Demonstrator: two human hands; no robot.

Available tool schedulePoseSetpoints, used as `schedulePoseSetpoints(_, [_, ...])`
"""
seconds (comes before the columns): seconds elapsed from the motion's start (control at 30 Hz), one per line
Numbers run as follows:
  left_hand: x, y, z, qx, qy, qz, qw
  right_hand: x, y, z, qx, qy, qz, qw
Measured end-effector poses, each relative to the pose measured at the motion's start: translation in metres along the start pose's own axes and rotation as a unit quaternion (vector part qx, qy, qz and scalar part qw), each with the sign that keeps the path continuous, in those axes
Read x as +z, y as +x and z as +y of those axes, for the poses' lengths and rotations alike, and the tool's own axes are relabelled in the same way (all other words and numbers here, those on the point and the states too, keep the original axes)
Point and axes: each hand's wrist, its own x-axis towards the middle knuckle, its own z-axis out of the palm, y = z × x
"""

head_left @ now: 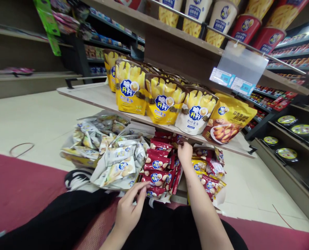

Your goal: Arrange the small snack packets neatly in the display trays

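Note:
Small red snack packets (156, 163) fill a box low in front of me, stacked in rows. My left hand (130, 206) rests at the near left corner of these packets, fingers stretched out and touching the front ones. At the far end of the box, under the shelf edge, my right hand (185, 154) has its fingers curled on a dark red packet (179, 139); the fingertips are partly hidden. Left of the red packets sits a box of white snack packets (121, 166). To the right, another box holds red and yellow packets (208, 184).
Above the boxes, a shelf (92, 95) carries yellow pouches (164, 104), a white pouch (194, 113) and a brown-yellow pouch (225, 119). Large snack cups (220, 21) stand higher up. Price tags (231, 81) hang at right. A shoe (77, 178) is beside the boxes.

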Motion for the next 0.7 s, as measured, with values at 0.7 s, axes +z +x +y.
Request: schedulePoseSetpoints(0.7, [0.018, 0.031, -0.028, -0.128, -0.011, -0.004, 0.992, 0.029, -0.127, 0.002, 0.254, 0.390, -0.069, 0.882])
